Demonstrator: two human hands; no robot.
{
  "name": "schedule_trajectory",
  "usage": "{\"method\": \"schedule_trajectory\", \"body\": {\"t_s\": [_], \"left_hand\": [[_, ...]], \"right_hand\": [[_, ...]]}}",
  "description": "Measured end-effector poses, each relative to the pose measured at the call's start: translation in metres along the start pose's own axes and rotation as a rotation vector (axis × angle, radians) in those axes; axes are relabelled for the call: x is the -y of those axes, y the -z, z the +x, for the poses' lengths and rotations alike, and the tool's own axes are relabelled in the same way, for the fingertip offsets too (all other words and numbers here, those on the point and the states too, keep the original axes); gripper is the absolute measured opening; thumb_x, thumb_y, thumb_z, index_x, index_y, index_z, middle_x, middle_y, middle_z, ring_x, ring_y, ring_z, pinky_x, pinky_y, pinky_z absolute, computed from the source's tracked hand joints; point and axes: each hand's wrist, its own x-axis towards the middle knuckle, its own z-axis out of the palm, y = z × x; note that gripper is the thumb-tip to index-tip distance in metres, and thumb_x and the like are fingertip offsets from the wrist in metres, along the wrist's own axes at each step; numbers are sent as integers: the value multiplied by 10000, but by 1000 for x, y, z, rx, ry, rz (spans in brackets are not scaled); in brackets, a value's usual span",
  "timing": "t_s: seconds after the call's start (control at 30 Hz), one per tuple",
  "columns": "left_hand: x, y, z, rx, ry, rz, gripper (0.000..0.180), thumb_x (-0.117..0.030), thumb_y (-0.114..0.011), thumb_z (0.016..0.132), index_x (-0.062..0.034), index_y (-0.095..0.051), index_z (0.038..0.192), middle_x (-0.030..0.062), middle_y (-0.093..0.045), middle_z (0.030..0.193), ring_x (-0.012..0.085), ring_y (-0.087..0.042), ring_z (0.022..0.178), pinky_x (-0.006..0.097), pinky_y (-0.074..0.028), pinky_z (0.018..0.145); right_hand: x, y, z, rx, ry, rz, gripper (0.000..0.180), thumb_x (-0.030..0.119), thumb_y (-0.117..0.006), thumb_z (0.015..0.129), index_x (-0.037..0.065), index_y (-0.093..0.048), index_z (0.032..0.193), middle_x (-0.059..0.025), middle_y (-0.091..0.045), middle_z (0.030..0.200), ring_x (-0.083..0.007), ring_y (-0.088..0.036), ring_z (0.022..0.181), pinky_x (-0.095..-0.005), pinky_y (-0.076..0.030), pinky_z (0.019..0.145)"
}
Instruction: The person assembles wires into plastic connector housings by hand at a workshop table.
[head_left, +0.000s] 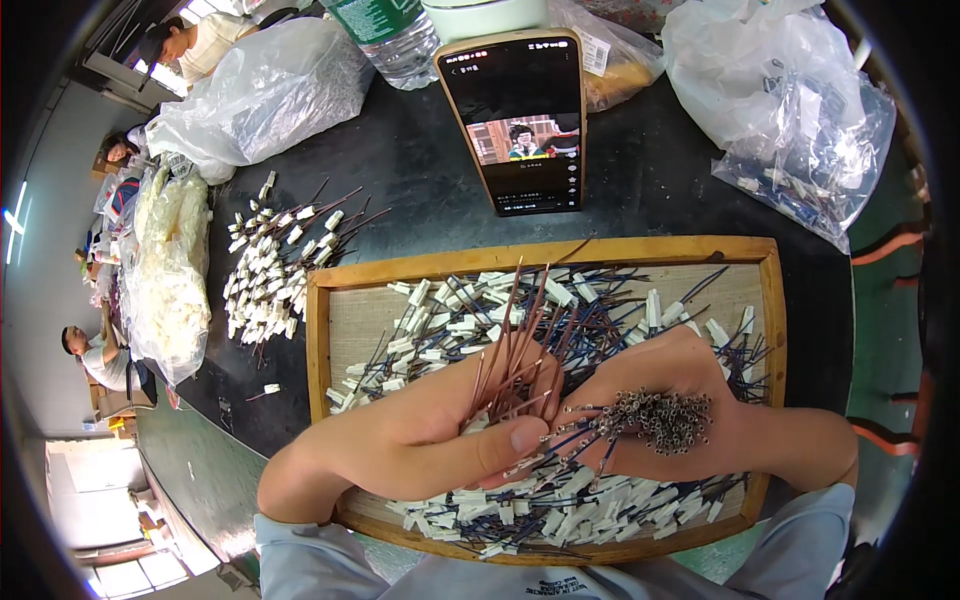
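Note:
My left hand [430, 425] is closed around several brown wires [508, 365], which stick up from between its thumb and fingers. Close against it, my right hand [650, 365] is wrapped round a thick bundle of wires [665, 422]; their small metal terminal ends face up in a dense cluster. A few blue wires [575, 435] spread from that bundle toward my left thumb. Both hands are above a wooden-framed tray [545, 250] with a cloth-like bottom. In the tray lie many white connectors [590, 515] with blue and brown wires attached. The left fingertips are partly hidden.
A pile of white connectors with brown wires [270, 265] lies left of the tray. Behind it stands a phone [515, 120] with a lit screen, near a water bottle [385, 40]. Plastic bags [780, 110] rest around the black table [420, 205]. Other people [100, 350] sit at left.

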Motion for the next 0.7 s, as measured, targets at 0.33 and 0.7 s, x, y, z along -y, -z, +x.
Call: {"method": "schedule_trajectory", "body": {"t_s": [0.33, 0.7], "left_hand": [[2, -3, 3, 68, -117, -65, 150, -150, -443, 963, -22, -406, 1032, 15, -464, 767, 53, -396, 628, 206, -332, 550], [4, 19, 4, -177, -130, -419, 262, -283, -447, 962, -36, -479, 1044, 49, -500, 598, 38, -298, 355, 187, -192, 316]], "right_hand": [[4, 1, 3, -1, 29, -152, 163, 68, -714, 734, 30, -647, 878, -88, -644, 726, -219, -642, 632, -268, -457, 545], [5, 1, -2, -349, -124, -70, 114, 77, -688, 810, -14, -624, 832, -50, -591, 666, -75, -538, 577, -227, -402, 519]]}}
